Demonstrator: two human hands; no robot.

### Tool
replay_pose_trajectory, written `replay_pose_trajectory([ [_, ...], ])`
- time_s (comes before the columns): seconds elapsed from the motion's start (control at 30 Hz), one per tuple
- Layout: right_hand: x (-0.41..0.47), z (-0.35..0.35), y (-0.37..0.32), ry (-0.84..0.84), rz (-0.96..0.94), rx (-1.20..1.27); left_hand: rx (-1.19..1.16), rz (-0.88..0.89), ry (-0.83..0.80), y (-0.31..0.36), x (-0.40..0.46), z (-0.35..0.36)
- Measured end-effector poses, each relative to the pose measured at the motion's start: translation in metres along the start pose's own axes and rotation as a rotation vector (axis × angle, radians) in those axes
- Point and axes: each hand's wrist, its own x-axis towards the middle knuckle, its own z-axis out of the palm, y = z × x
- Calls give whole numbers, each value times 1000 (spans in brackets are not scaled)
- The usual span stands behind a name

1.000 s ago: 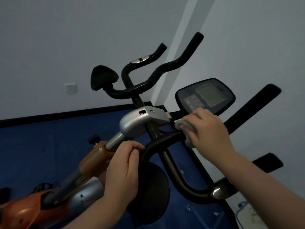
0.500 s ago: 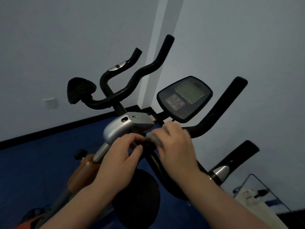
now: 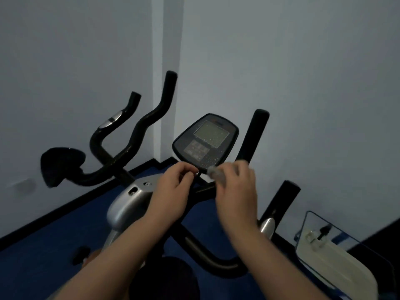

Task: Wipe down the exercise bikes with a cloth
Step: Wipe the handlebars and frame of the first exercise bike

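An exercise bike's black handlebars (image 3: 252, 137) and its console (image 3: 205, 140) with a grey screen fill the middle. My right hand (image 3: 234, 191) grips a bunched grey cloth (image 3: 215, 173) just below the console's lower edge, blurred by motion. My left hand (image 3: 173, 191) curls around the black bar at the handlebar's centre, beside the silver stem housing (image 3: 126, 204). Its fingertips sit a little left of the cloth. What the cloth touches is hidden by my fingers.
A second black handlebar set (image 3: 138, 131) and a black pad (image 3: 60, 164) rise at the left. Grey walls meet in a corner behind. Blue floor (image 3: 54, 245) lies below. A white object with a glass panel (image 3: 324, 252) stands at the lower right.
My right hand has slid the cloth from the handlebar up toward the console's lower edge. My left hand stays on the centre bar. The view has shifted left and down.
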Motion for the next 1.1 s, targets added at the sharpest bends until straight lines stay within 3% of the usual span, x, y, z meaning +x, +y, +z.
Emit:
replay_pose_trajectory([
  [0.13, 11, -24, 8, -118, -2, 168, 48, 6, -26, -2, 16, 19],
  [0.23, 49, -35, 25, 52, 65, 103, 320, 87, -110, -5, 13, 24],
  [0.3, 45, -28, 24, 78, 71, 85, 430, 122, -123, -4, 9, 25],
  [0.43, -8, -24, 16, 32, 160, 178, 448, 156, -144, -4, 9, 24],
  [0.53, 13, -37, 19, -35, 100, 176, 489, 191, -169, -3, 9, 24],
  [0.67, 58, -34, 23, 112, 135, 74, 474, 184, -173, -5, 7, 23],
  [0.73, 42, -24, 25, 49, 124, 66, 472, 186, -176, -5, 6, 23],
  [0.83, 29, -34, 31, -76, 194, 247, 464, 191, -171, -5, 6, 23],
  [0.9, 46, -46, 32, 19, 224, 275, 456, 186, -176, -6, 7, 23],
  [1.0, 88, -53, 24, 346, 258, 370, 449, 177, -173, -8, 7, 23],
  [1.1, 92, -32, 16, 428, 304, 440, 470, 174, -162, -7, 6, 24],
])
